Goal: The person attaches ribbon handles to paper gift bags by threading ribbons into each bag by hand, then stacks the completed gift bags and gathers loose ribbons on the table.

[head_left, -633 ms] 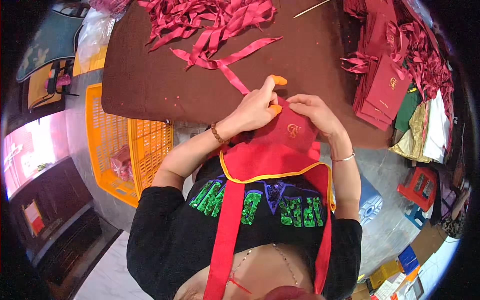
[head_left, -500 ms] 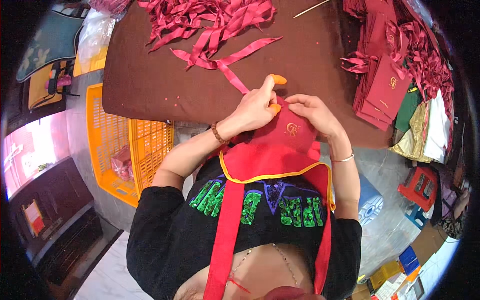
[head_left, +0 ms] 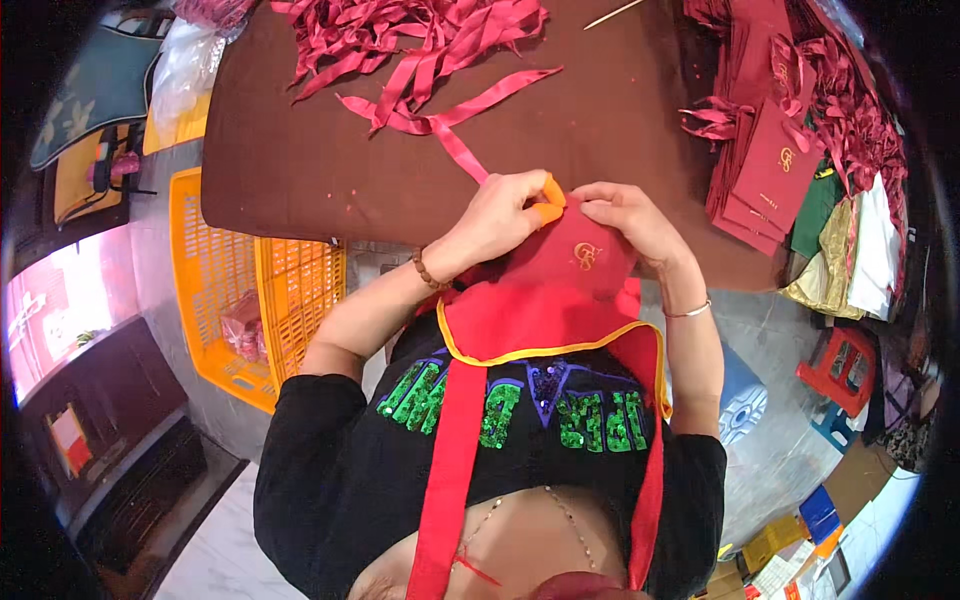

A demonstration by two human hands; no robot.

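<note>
A dark red paper bag (head_left: 570,258) with a gold emblem is held upright in front of my apron, at the table's near edge. My right hand (head_left: 625,220) grips its upper right edge, thumb against fingers. Orange finger covers sit on the thumb and forefinger of my left hand (head_left: 515,205). Those two tips pinch together at the bag's top edge; what lies between them is too small to make out. A crimson satin ribbon (head_left: 460,152) runs from the table down behind my left hand, where its end is hidden.
A heap of crimson ribbons (head_left: 410,45) lies at the back of the brown-covered table (head_left: 290,180). On the right are stacked dark red bags (head_left: 775,165) with ribbons. A thin stick (head_left: 612,14) rests at the far edge. Yellow crates (head_left: 265,310) stand at the left.
My left forefinger, stretched away from the thumb before, has closed down onto it at the bag's top edge. The right hand keeps its grip, with its fingers shifted slightly.
</note>
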